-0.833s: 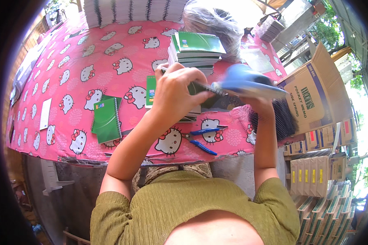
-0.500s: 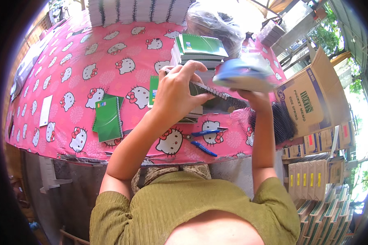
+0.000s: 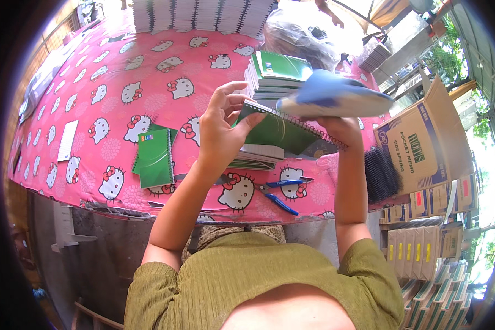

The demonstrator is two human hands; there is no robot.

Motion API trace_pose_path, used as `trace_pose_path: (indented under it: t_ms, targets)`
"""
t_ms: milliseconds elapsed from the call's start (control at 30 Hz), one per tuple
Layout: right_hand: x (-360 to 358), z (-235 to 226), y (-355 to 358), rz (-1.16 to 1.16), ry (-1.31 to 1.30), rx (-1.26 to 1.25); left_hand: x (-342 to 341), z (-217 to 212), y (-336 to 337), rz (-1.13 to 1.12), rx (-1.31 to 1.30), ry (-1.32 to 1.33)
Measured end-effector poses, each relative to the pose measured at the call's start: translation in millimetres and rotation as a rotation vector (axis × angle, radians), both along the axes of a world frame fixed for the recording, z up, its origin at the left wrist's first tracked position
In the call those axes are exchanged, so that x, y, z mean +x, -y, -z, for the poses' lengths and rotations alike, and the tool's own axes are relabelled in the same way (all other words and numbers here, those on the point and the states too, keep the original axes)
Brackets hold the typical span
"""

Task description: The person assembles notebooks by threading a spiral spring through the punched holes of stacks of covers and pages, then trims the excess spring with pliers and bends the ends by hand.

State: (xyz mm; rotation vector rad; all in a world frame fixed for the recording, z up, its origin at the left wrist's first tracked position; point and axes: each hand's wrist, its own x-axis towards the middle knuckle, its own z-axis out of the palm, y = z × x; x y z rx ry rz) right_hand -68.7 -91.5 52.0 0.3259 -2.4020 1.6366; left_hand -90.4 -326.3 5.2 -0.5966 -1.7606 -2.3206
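Note:
My left hand (image 3: 221, 127) grips the left end of a green spiral-bound notebook (image 3: 283, 132), raised above the pink table. My right hand (image 3: 335, 127) supports the notebook's right end from below. Over the right hand hovers a blurred blue-and-white object (image 3: 331, 96), and whether the right hand also holds it is unclear. Under the notebook lies a low pile of notebooks (image 3: 258, 157). Two blue-handled pliers (image 3: 280, 192) rest on the cloth close to my body.
A pink cartoon-cat tablecloth (image 3: 121, 82) covers the table. A green notebook stack (image 3: 278, 74) stands behind, two green notebooks (image 3: 155, 157) lie left, white stacks (image 3: 203, 14) at the far edge, black spiral coils (image 3: 380, 175) and an open cardboard box (image 3: 423, 146) to the right.
The blurred blue object has shifted right and up above my right hand. The green notebook has tilted and come more into the open between both hands.

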Motion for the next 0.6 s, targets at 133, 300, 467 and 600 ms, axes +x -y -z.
trace_pose_path:
  t_ms: [133,300,467,600]
  targets:
    - [-10,-4,20,0.109,-0.013,0.239,-1,4,7,0.072,0.076,0.009]
    - [0,-14,27,-0.107,-0.071,0.237,3,9,14,0.026,0.024,-0.006]
    - [1,27,-26,0.393,-0.258,-0.057,-3,6,19,0.168,0.148,0.086]
    - [18,65,-64,0.931,0.058,0.749,-7,-10,22,0.329,0.125,0.178]
